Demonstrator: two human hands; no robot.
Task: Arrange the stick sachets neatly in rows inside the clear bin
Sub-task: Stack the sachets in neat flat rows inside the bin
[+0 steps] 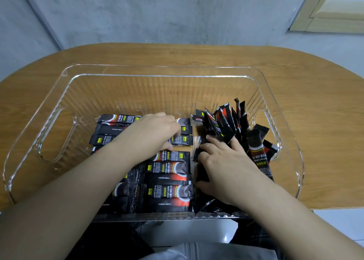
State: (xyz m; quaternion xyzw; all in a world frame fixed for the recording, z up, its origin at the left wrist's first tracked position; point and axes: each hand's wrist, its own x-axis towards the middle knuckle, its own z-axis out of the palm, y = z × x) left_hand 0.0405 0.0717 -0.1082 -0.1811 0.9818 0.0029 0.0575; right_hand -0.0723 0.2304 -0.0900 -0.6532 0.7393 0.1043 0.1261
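Note:
A clear ribbed bin [65, 94] stands on the wooden table. Black stick sachets with red and yellow print lie flat in rows [169, 179] across its left and middle floor. A loose, upright jumble of sachets [226, 123] fills the right compartment behind a clear divider [192, 133]. My left hand [153, 131] rests palm down on the flat sachets near the back, fingers curled on one. My right hand [220, 165] presses into the jumble, fingers spread among the sticks, thumb over dark sachets by the divider.
The oval wooden table [315, 94] ends at a grey wall behind. The bin's near rim [157, 218] overhangs the table's front edge above my lap. Handle cut-outs open in both side walls of the bin. A window frame [331, 9] shows at top right.

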